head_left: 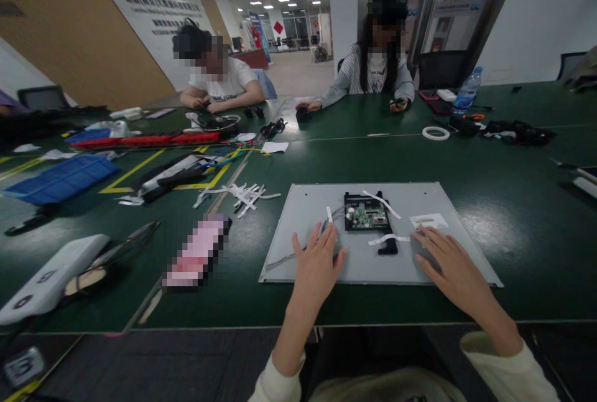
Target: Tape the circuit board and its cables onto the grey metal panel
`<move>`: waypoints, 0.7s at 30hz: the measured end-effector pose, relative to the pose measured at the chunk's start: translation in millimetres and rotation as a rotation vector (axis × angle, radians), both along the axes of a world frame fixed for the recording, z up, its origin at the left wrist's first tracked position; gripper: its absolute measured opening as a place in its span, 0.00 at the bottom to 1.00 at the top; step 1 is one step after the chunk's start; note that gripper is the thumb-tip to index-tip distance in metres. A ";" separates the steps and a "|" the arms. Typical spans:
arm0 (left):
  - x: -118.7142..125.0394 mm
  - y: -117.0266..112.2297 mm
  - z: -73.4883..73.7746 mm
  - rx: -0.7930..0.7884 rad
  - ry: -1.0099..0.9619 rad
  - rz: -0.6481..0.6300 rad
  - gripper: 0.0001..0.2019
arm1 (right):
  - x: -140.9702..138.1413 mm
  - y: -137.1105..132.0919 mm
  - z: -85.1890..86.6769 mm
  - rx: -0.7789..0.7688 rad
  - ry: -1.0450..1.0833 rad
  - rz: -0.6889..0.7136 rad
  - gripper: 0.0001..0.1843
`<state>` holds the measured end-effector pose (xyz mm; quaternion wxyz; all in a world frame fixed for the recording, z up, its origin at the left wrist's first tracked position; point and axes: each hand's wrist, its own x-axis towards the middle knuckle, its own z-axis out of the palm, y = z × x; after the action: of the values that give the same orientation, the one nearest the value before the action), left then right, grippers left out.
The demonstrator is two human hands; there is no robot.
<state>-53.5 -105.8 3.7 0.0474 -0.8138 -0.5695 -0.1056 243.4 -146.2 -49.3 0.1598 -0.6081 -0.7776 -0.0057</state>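
a big flat grey panel point(303, 203) lies on the dark green table point(513, 215), right in front of the person, near the front edge of the table. both hands rest on the near part of it. the left hand point(319, 260) lies flat with its palm down and its fingers spread apart a little, and it holds nothing. its fingertips point(332, 232) point up at a little green board point(367, 215) that sits in a black frame in the middle of the panel. the right hand point(450, 263) lies flat too, with its fingers loosely open and not pinching anything, and its fingertips are just below a white sticker point(429, 221). between the two hands are a white tape strip point(387, 239) and a small black piece point(388, 248). another white strip point(382, 203) lies slanted across the top of the green board. to the left of the panel a pile of white paper strips point(240, 195) lies on the table, and further left is a blue tray point(60, 179). across the table sit two other people point(219, 81), each busy with small dark things. a roll of white tape point(435, 133) and a water bottle point(467, 91) are far off on the right
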 end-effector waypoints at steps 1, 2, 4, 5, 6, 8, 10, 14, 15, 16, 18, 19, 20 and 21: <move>1.0 -0.4 -0.3 0.009 -0.001 0.005 0.22 | -0.3 0.0 0.5 0.000 -0.001 0.000 0.27; 2.0 -1.1 -0.8 0.020 -0.003 0.011 0.22 | -0.6 0.1 0.9 0.001 -0.002 0.000 0.27; 3.5 -3.3 -2.4 0.042 -0.011 0.019 0.22 | -1.1 0.5 1.6 0.000 -0.007 -0.001 0.27; 3.8 -4.4 -3.3 0.052 -0.017 0.020 0.22 | -1.3 0.7 1.8 -0.001 -0.008 -0.001 0.27; 4.0 -5.5 -4.2 0.062 -0.025 0.018 0.23 | -1.6 0.8 1.8 -0.002 -0.010 -0.002 0.27; 3.3 -6.7 -5.9 0.077 -0.049 0.014 0.24 | -2.2 1.1 1.5 -0.003 -0.012 0.000 0.27; 1.6 -6.6 -7.4 0.085 -0.087 0.020 0.25 | -2.4 1.3 1.1 -0.005 -0.014 0.001 0.27; -4.5 -2.9 -8.8 0.106 -0.233 0.084 0.27 | -0.3 2.1 6.1 -0.048 -0.029 0.007 0.28; -6.4 -1.9 -8.3 0.113 -0.280 0.099 0.27 | 0.6 2.9 9.9 -0.067 -0.035 0.017 0.29; -8.3 -1.1 -7.4 0.122 -0.328 0.110 0.27 | 1.2 3.9 14.7 -0.083 -0.043 0.030 0.31; -12.1 -0.2 -5.0 0.138 -0.417 0.119 0.26 | 1.4 7.4 26.3 -0.100 -0.061 0.078 0.37; -13.8 0.0 -3.8 0.145 -0.455 0.119 0.27 | 0.7 9.8 32.3 -0.108 -0.071 0.119 0.41; -15.3 0.0 -2.7 0.149 -0.488 0.122 0.27 | -0.6 12.3 37.8 -0.121 -0.082 0.172 0.44; -16.6 0.0 -2.0 0.148 -0.512 0.118 0.27 | -2.3 15.0 42.3 -0.144 -0.091 0.232 0.45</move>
<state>-70.1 -105.7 1.8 -0.0326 -0.7202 -0.6002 -0.3464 241.0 -131.2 -7.0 0.0798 -0.5231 -0.8475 0.0409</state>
